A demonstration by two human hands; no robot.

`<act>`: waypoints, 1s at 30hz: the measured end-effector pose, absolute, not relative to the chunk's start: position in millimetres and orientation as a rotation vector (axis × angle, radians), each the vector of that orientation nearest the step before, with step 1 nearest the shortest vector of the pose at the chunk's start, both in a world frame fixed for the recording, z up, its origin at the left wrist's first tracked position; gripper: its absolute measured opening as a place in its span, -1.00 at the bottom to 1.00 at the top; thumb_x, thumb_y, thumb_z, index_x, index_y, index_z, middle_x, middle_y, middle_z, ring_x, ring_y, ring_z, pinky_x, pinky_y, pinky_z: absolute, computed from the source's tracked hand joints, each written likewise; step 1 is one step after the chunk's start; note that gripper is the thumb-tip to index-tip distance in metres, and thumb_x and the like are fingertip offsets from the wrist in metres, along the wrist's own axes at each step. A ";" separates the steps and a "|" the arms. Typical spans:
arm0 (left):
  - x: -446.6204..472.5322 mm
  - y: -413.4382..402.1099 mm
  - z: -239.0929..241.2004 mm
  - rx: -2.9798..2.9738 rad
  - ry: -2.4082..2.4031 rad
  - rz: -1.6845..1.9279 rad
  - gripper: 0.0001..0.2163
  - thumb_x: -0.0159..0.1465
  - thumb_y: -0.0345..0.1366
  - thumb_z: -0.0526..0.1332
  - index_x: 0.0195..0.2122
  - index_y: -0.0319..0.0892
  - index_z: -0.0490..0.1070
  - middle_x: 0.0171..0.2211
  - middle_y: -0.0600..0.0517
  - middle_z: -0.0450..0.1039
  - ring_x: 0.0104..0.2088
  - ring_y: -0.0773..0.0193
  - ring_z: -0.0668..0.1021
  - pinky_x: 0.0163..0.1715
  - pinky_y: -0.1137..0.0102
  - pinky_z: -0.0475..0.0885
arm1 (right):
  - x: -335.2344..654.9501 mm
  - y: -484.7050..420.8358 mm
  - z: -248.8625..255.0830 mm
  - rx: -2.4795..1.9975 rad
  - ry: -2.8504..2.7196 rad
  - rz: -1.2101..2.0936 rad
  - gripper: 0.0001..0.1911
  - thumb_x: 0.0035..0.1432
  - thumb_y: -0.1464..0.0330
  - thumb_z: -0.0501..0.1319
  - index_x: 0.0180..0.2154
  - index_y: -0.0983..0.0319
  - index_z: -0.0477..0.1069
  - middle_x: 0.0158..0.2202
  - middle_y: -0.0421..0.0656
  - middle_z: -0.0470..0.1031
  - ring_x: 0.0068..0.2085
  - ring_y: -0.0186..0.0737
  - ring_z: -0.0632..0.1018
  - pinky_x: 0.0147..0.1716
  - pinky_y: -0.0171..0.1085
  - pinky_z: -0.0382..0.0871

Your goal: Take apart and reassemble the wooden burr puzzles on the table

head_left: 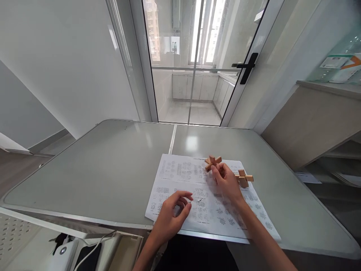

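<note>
My right hand has its fingers closed in a pinch at the near side of a wooden interlocking puzzle, whose blocks stick out in several directions. A second wooden puzzle, shaped like a cross, rests just right of that hand on the printed paper sheet. Over the sheet's near left part hovers my left hand, its fingers curved and apart with nothing in them. Line drawings of puzzle shapes and small text cover the paper. My right hand and forearm hide some of the drawings.
The grey-green table has a seam down its far middle. Beyond it stands a glass door with a black handle. At right is a wooden shelf with plastic bottles. An open drawer holds a white device, cable and dark object.
</note>
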State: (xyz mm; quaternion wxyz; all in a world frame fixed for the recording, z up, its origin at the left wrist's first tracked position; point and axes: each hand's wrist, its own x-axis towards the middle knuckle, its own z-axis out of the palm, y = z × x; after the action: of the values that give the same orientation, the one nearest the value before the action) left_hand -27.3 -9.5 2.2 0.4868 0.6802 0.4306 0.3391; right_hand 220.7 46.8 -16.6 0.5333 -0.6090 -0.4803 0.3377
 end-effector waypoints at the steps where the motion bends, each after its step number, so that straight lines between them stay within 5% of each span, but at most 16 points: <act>1: -27.6 -9.3 -0.2 1.651 1.066 0.867 -0.76 0.44 -0.21 0.21 0.11 -0.06 0.43 -0.03 -0.04 0.53 -0.16 0.20 0.57 -0.02 0.24 0.51 | 215.3 40.1 -12.6 -1.405 -1.152 0.887 -0.47 0.21 -0.16 0.26 -0.40 0.11 0.20 -0.58 -0.34 0.29 -0.57 -0.33 0.29 -0.58 -0.32 0.20; 8: -28.8 -8.6 -5.5 1.616 1.022 0.995 -0.33 0.32 -0.22 0.38 0.39 0.07 0.11 0.36 -0.12 0.22 0.32 -0.05 0.38 0.23 0.05 0.40 | 175.8 -14.6 -7.1 -1.176 -1.143 1.299 -0.42 0.29 -0.14 0.23 -0.45 0.10 0.05 -0.62 -0.43 0.07 -0.63 -0.44 0.08 -0.66 -0.38 0.02; 14: -31.6 -10.0 -0.2 1.617 0.900 0.841 -0.01 0.06 -0.31 0.59 0.42 0.21 0.07 0.45 -0.04 0.15 0.37 -0.12 0.33 0.36 -0.04 0.26 | 167.5 -33.7 -19.6 -1.061 -1.247 1.484 -0.43 0.34 -0.04 0.25 -0.44 0.11 -0.01 -0.57 -0.42 0.03 -0.59 -0.45 0.09 -0.61 -0.37 -0.02; 20: -31.6 -10.7 -0.4 1.624 0.888 0.774 -0.14 0.05 -0.34 0.57 0.34 0.15 0.24 0.32 -0.02 0.36 0.24 -0.05 0.50 0.31 0.02 0.37 | 165.3 -40.4 -15.8 -1.062 -1.321 1.454 -0.52 0.39 0.02 0.23 -0.41 0.13 0.09 -0.53 -0.39 0.09 -0.53 -0.40 0.12 -0.54 -0.35 0.03; 23: -31.1 -11.3 -0.1 1.615 0.951 0.824 -0.17 0.06 -0.32 0.57 0.33 0.12 0.25 0.30 -0.03 0.37 0.19 -0.02 0.53 0.27 0.04 0.42 | 162.9 -42.9 -12.7 -1.071 -1.237 1.442 -0.69 0.41 0.02 0.21 -0.13 0.10 0.28 -0.47 -0.37 0.26 -0.53 -0.38 0.23 -0.52 -0.35 0.15; 25: -31.0 -11.7 0.4 1.609 0.979 0.835 -0.16 0.06 -0.31 0.57 0.33 0.12 0.24 0.31 -0.03 0.36 0.20 -0.03 0.52 0.27 0.04 0.42 | 162.8 -42.5 -13.0 -1.111 -1.212 1.370 -0.63 0.40 0.00 0.22 0.03 0.09 0.31 -0.43 -0.33 0.34 -0.50 -0.34 0.33 -0.47 -0.32 0.27; 30: -30.3 -11.6 2.9 1.627 1.061 0.806 -0.14 0.01 -0.26 0.60 0.32 0.12 0.27 0.28 -0.04 0.41 0.21 -0.08 0.49 0.28 -0.03 0.39 | 164.4 -38.4 -18.4 -1.186 -1.207 1.287 -0.57 0.39 -0.05 0.19 -0.05 0.17 0.46 -0.49 -0.29 0.34 -0.49 -0.30 0.38 -0.46 -0.30 0.33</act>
State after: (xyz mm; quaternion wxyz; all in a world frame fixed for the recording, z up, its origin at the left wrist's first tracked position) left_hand -30.3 -11.6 2.9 0.4962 0.6717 0.4381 0.3326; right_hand 164.4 -38.4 -18.4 0.4863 -0.4874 -0.4962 0.5289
